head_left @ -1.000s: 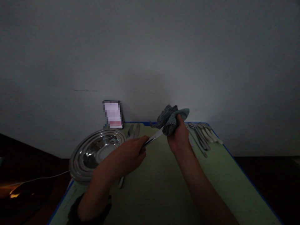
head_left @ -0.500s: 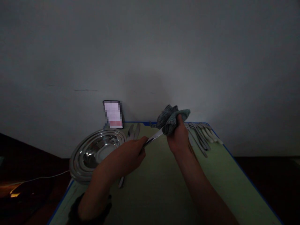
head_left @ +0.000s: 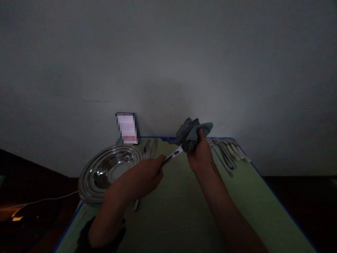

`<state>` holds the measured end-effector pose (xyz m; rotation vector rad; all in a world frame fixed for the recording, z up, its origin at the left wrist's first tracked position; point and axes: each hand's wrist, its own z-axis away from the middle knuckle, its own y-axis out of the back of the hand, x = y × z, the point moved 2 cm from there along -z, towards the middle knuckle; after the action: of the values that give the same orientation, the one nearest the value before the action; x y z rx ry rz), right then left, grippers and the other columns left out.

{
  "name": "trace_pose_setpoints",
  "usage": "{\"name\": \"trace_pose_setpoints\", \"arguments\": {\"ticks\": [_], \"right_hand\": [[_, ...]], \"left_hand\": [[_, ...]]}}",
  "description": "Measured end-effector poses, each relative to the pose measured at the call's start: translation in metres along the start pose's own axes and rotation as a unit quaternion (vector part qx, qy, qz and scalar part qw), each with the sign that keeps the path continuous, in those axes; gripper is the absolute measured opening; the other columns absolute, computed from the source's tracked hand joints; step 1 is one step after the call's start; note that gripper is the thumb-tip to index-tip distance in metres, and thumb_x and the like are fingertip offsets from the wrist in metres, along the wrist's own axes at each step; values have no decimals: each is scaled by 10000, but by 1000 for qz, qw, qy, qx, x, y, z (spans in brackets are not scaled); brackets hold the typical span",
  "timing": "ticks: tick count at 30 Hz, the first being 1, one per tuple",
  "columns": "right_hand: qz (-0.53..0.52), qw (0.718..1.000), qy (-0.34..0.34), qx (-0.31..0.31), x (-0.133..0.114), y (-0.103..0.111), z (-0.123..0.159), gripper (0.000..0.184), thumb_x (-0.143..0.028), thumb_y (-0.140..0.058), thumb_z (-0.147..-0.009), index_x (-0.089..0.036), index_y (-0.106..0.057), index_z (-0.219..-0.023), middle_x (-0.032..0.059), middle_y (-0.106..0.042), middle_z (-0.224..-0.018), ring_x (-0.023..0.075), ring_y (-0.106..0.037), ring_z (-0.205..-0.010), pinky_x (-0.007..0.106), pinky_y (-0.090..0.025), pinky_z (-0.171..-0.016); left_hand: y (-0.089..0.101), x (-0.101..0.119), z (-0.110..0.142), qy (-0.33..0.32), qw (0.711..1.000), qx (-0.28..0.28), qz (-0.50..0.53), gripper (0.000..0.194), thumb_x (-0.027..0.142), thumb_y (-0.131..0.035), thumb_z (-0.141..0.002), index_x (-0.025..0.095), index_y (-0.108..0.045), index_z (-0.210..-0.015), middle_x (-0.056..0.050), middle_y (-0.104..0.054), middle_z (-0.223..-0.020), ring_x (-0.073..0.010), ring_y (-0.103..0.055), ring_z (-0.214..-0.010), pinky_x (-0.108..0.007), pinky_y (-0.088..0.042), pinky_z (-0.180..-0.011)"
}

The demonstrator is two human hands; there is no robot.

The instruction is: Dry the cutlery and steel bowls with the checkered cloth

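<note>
Most of the view is filled by a plain grey wall (head_left: 168, 63), against which a pale green table with a blue edge (head_left: 181, 214) is set. The table's left side is taken up by a wide, round, shiny metal basin (head_left: 84, 179), partly covered by the left forearm.

Over the middle of the table, the left hand (head_left: 151, 172) is closed around the near end of a slim, shiny metal utensil (head_left: 173, 155). By the right hand (head_left: 201, 154), a crumpled grey-green textured cloth (head_left: 188, 133) is gripped, with the thumb pressed on it. The utensil is held aslant above the table between both hands; its far end is hidden in the cloth, so its kind cannot be told.

To the right, a row of metal and pale-handled cutlery (head_left: 231, 151) is laid out near the table's edge. By the wall, an upright device with a blurred screen (head_left: 128, 126) is propped behind the basin. Beside the basin, a few metal utensils (head_left: 154, 147) are partly hidden by the left hand.

The step in hand is judged to be wiping. For the next stroke, the near end should be held firmly and the cloth pressed evenly.
</note>
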<state>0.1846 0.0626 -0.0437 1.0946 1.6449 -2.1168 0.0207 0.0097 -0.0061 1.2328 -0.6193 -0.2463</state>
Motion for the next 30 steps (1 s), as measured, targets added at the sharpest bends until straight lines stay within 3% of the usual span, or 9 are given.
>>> {"name": "trace_pose_setpoints", "arguments": {"ticks": [4,9,12,15,21,26,30], "right_hand": [[112,992,24,50,5,-5,20,393,-525,-473,-811,-178,-657,-808,17,-680,-861,119,-611,-790,253,-468,-693],[184,983,12,20,26,-13,43,458,-587,-531,-746,-153,-676,-766,26,-678,-726,129,-598,-688,241,-433,-602],[199,980,6,-5,26,-14,41,475,-599,-528,-741,-146,-670,-755,25,-668,-698,123,-580,-652,240,-423,-578],[201,979,26,9,12,-10,31,467,-597,-537,-735,-148,-662,-714,14,-642,-662,115,-544,-609,245,-408,-548],[155,985,62,48,-18,-4,16,391,-521,-528,-777,-155,-663,-744,32,-664,-739,120,-569,-665,258,-445,-603],[37,995,70,63,-25,1,5,313,-455,-564,-780,-160,-664,-816,20,-682,-846,119,-617,-774,276,-476,-729],[-26,995,76,58,-27,2,-1,269,-424,-568,-794,-176,-662,-836,-4,-679,-840,103,-621,-798,261,-479,-762]], "left_hand": [[-4,6,-2,-7,1000,12,-22,253,190,-268,-902,154,-478,-1039,-76,-641,-774,-198,-619,-639,-295,-416,-550],[-10,14,0,-42,998,36,-17,276,148,-242,-914,131,-469,-1073,-131,-652,-930,-206,-640,-761,-321,-462,-661],[-10,15,3,-27,999,46,0,252,184,-266,-924,146,-471,-1064,-122,-659,-935,-213,-642,-782,-327,-459,-674],[-11,16,6,-15,999,43,19,240,253,-294,-935,161,-455,-1087,-98,-665,-865,-217,-644,-746,-319,-436,-617],[-11,17,8,-19,999,20,27,293,410,-300,-943,202,-491,-1022,-50,-637,-782,-192,-609,-681,-304,-401,-583],[-4,7,9,-21,997,-25,69,395,527,-303,-919,213,-540,-955,-27,-629,-753,-177,-597,-671,-283,-394,-575],[8,0,12,-22,994,-49,100,421,498,-266,-934,206,-569,-925,-20,-628,-740,-161,-595,-666,-277,-403,-594]]}}
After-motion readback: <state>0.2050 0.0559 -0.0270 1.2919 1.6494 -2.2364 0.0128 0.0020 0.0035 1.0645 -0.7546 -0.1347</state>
